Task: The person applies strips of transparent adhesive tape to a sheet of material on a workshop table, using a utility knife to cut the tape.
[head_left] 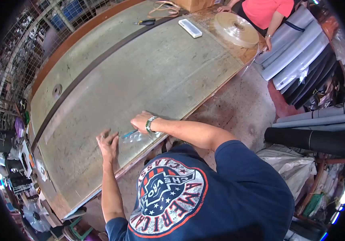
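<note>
left hand (108, 145) lies open, fingers spread, on the table (160, 68) beside a clear sheet (143, 138) at the near edge — right hand (141, 120) grips a blue tool (129, 133), tip by the sheet; work seems barely begun, no mark visible.

Clear film (143, 138): a transparent, glossy, slightly crinkled piece lying flat at the near edge of the table (148, 72). Its edges are hard to make out. Blue pen (129, 133): thin and lying low over the film, with its tip toward the left hand (108, 145). The right hand (141, 120) grips it. The left hand is flat with fingers spread, just beside the film's left end.
</note>
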A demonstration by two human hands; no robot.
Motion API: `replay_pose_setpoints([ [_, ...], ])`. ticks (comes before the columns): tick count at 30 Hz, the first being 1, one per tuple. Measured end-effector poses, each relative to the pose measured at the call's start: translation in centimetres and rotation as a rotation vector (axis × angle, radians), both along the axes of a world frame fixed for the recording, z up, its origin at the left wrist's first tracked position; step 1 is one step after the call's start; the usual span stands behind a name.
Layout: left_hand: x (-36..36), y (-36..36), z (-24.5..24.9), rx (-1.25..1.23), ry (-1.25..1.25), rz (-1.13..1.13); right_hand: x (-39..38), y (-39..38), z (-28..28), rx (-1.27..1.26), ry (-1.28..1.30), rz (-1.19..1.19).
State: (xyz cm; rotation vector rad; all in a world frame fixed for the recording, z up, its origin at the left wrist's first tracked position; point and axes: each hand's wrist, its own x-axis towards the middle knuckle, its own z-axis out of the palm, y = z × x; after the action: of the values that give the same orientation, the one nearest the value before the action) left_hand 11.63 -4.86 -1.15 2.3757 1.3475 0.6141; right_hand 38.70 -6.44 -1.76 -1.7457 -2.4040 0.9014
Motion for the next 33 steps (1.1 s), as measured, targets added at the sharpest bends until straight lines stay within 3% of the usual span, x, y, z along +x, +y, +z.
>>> replay_pose_setpoints([
  [4, 0.4, -0.9, -0.4, 0.087, 0.018, 0.031, 4.8, 1.2, 0.7, 0.057, 0.074, -0.107],
  [7, 0.8, -1.4, -0.6, 0.076, -0.044, 0.065, 8.1, 3.8, 2.2, 0.015, 0.194, -0.323],
  [11, 1.4, -2.1, -0.6, 0.190, -0.027, 0.063, 9.1, 6.5, 2.0, 0.137, 0.044, -0.330],
  [12, 1.5, -2.4, -0.2, 0.206, -0.030, 0.055, 8.1, 6.5, 0.5, 0.501, -0.053, -0.271],
  [13, 1.5, -2.9, 0.2, 0.218, -0.034, 0.048, 6.6, 5.9, 2.0, 0.523, 0.001, -0.264],
  [15, 0.8, -4.4, 0.6, 0.100, -0.126, 0.106, 2.8, 4.4, 3.2, 0.417, 0.254, -0.196],
  [16, 0.9, -4.9, 1.1, 0.043, -0.175, 0.135, 0.8, 2.0, 5.1, 0.249, 0.454, -0.192],
  [17, 1.2, -5.5, 2.4, 0.028, -0.202, 0.130, -2.0, 1.5, 2.5, 0.132, 0.538, -0.099],
  [18, 1.0, -6.5, 4.7, 0.010, -0.219, 0.125, -3.8, 0.0, 3.3, -0.042, 0.535, -0.005],
  [20, 0.6, -7.7, 7.9, -0.039, -0.277, 0.178, -6.9, -2.3, -0.3, -0.257, 0.786, 0.122],
  [23, -1.6, -9.1, 10.6, -0.106, -0.383, 0.328, -4.2, -5.6, 4.9, -0.350, 0.704, 0.207],
  [26, -4.9, -10.2, 12.4, -0.030, -0.400, 0.409, -0.1, -7.8, 3.5, -0.327, 0.721, 0.229],
  [29, -10.7, -11.0, 11.9, 0.014, -0.334, 0.538, 5.9, -10.3, 7.5, -0.233, 0.550, 0.114],
  [31, -8.8, -11.4, 15.7, 0.122, -0.340, 0.497, 8.6, -11.5, 7.8, -0.199, 0.501, 0.076],
  [33, -9.7, -11.4, 15.4, 0.047, -0.338, 0.536, 10.4, -12.0, 9.8, -0.243, 0.445, 0.037],
])
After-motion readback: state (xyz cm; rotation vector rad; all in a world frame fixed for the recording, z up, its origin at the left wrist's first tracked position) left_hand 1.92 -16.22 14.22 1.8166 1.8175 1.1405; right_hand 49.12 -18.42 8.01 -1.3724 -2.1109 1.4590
